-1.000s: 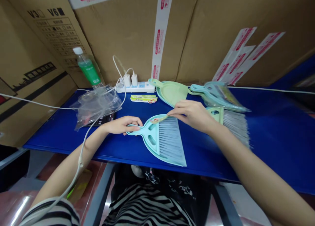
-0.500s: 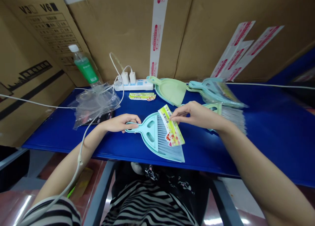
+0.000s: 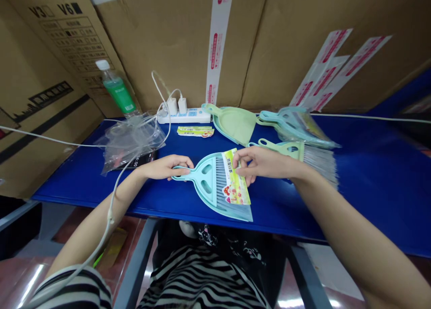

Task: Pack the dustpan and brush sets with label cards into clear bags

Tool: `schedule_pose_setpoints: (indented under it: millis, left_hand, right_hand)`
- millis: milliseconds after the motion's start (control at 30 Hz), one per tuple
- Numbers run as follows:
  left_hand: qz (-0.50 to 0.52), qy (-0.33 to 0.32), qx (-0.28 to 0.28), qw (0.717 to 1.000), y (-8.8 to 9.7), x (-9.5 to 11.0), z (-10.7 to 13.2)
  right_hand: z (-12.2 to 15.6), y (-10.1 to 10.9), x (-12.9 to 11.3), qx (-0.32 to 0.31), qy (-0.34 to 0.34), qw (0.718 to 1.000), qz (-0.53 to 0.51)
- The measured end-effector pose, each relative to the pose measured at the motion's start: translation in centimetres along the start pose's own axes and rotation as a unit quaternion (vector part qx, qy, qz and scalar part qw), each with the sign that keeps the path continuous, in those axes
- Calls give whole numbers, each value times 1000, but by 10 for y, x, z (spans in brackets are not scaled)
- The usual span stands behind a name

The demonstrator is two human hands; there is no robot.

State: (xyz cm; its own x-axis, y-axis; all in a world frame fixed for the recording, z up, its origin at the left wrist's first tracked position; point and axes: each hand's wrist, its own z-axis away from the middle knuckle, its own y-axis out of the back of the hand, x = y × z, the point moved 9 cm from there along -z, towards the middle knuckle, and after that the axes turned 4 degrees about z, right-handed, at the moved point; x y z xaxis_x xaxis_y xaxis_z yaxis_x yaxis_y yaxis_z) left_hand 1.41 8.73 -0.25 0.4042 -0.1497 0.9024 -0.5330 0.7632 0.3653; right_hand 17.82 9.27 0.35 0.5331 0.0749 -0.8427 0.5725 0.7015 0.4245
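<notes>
A light blue dustpan (image 3: 206, 187) with a grey-bristled brush nested in it lies near the front edge of the blue table (image 3: 370, 183). My left hand (image 3: 164, 167) is closed round its handle. My right hand (image 3: 261, 163) pinches a yellow-green printed label card (image 3: 235, 183) and holds it flat on the bristles. A green brush (image 3: 303, 155) with grey bristles lies just behind my right wrist.
A green dustpan (image 3: 235, 122) and bagged blue dustpans (image 3: 296, 125) lie at the back. More label cards (image 3: 195, 131), a power strip (image 3: 183, 116) with chargers, clear plastic bags (image 3: 131, 140) and a green-labelled bottle (image 3: 116, 91) stand back left. Cardboard boxes (image 3: 296, 44) wall the table.
My right hand has brought the label card out over the brush and laid it flatter on the bristles. My left hand has stayed on the handle.
</notes>
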Motion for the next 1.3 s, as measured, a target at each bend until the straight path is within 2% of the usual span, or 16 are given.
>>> schedule_pose_setpoints:
  millis: [233, 1100, 1200, 1233, 1300]
  left_hand:
    - [2, -4, 0, 1000, 0, 1, 0]
    - [-2, -11, -2, 1000, -1, 1, 0]
    - [-4, -10, 1, 1000, 0, 2, 0]
    - [-4, -9, 2, 1000, -1, 2, 0]
    - [-7, -8, 2, 1000, -1, 2, 0]
  right_hand:
    - [0, -10, 7, -30, -37, 998, 41]
    - [-4, -14, 15, -41, -40, 993, 102]
    - [-2, -6, 10, -15, -22, 992, 124]
    - [-2, 1, 8, 13, -13, 990, 141]
    - [0, 21, 2, 109, 7, 974, 199]
